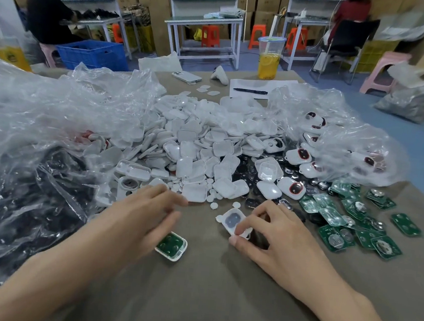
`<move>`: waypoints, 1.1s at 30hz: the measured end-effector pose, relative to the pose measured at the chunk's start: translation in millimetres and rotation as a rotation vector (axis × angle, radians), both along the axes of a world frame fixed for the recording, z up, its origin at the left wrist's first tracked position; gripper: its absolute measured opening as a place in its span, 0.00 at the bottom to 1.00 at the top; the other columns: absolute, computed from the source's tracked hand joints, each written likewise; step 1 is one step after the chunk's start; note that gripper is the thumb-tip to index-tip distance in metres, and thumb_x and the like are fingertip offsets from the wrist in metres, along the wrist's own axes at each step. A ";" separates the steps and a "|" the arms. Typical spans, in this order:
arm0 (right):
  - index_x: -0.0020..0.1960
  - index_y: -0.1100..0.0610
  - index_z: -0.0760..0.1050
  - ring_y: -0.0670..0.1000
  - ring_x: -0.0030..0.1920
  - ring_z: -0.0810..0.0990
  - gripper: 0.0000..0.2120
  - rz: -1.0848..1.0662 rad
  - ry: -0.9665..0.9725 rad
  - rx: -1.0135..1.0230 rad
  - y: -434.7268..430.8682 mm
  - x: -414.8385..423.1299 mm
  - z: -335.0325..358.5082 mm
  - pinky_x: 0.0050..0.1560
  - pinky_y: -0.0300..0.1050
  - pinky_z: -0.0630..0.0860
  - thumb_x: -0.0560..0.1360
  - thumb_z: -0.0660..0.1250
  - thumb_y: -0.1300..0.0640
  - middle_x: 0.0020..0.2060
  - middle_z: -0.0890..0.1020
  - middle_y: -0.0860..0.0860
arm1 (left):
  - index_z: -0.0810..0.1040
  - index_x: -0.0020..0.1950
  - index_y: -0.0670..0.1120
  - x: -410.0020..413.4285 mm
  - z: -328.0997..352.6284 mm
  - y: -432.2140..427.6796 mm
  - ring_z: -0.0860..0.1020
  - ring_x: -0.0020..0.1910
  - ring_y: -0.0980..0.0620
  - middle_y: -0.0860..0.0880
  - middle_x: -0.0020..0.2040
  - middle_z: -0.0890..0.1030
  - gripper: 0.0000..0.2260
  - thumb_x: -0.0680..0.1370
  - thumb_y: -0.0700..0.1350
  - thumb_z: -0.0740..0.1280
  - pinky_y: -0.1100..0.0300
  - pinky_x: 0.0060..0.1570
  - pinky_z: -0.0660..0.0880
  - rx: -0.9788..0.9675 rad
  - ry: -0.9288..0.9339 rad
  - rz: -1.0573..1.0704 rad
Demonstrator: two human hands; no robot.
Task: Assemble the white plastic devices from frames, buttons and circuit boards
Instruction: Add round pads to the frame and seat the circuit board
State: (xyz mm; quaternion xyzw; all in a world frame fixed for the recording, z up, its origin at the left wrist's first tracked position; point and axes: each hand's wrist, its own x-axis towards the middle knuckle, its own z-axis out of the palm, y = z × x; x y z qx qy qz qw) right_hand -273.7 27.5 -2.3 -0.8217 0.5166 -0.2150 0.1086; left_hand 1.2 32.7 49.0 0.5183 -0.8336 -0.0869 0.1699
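- White rounded plastic frame with a grey round pad inside lies on the brown cloth-covered table, near and just right of centre. The right hand pinches its near edge between thumb and curled fingers.
- The left hand is blurred, with fingers stretched out and holding nothing. It hovers to the left, over a second white frame holding a green circuit board. Whether it touches that frame cannot be told.
- Risk: the pinch is on one edge only, so the held frame could tip or skid on the cloth, and the grey pad could slip from its seat.
- Risk: the left palm is close above the board-filled frame, so a careless move could knock it and unseat the board.
- Risk: small white round buttons lie loose just beyond the held frame. A sweep of either hand could scatter them into the large heap of white plastic shells farther back, where they would be hard to find.
- Risk: loose green circuit boards overlap one another on the right, so reaching for one could drag others along.
- Risk: crumpled clear plastic bags crowd the left side beside the left forearm and could snag it or hide parts.
- Risk: a clear cup of yellow drink stands at the far edge, well apart from the hands. A jolt to the table could spill it toward the parts.
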 end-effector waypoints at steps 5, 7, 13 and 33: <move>0.64 0.35 0.71 0.41 0.49 0.72 0.23 0.020 -0.014 -0.004 14.8 7.6 11.9 0.54 0.40 0.71 0.77 0.48 0.28 0.44 0.77 0.37 | 0.76 0.53 0.60 23.9 -1.3 14.7 0.76 0.49 0.63 0.67 0.51 0.75 0.17 0.76 0.68 0.55 0.70 0.45 0.70 0.098 0.033 0.049; 0.63 0.32 0.68 0.40 0.49 0.76 0.20 0.052 -0.138 0.042 18.3 10.1 17.9 0.50 0.38 0.72 0.76 0.49 0.28 0.43 0.80 0.36 | 0.76 0.52 0.61 23.1 -7.1 19.3 0.76 0.49 0.63 0.65 0.51 0.74 0.20 0.74 0.71 0.53 0.67 0.45 0.70 0.106 -0.004 0.061; 0.59 0.36 0.76 0.39 0.50 0.78 0.10 -0.002 -0.387 0.031 10.9 15.0 31.4 0.47 0.27 0.69 0.79 0.61 0.42 0.50 0.78 0.30 | 0.73 0.61 0.64 6.5 -15.3 19.1 0.73 0.50 0.66 0.64 0.53 0.70 0.23 0.73 0.73 0.55 0.65 0.51 0.72 0.183 -0.125 0.096; 0.59 0.38 0.76 0.41 0.53 0.77 0.11 -0.095 -0.559 -0.017 -12.5 12.1 22.2 0.48 0.27 0.69 0.81 0.62 0.50 0.51 0.80 0.34 | 0.79 0.67 0.47 0.4 9.3 16.5 0.80 0.40 0.57 0.56 0.43 0.81 0.17 0.79 0.37 0.70 0.68 0.43 0.69 -0.073 -0.077 -0.019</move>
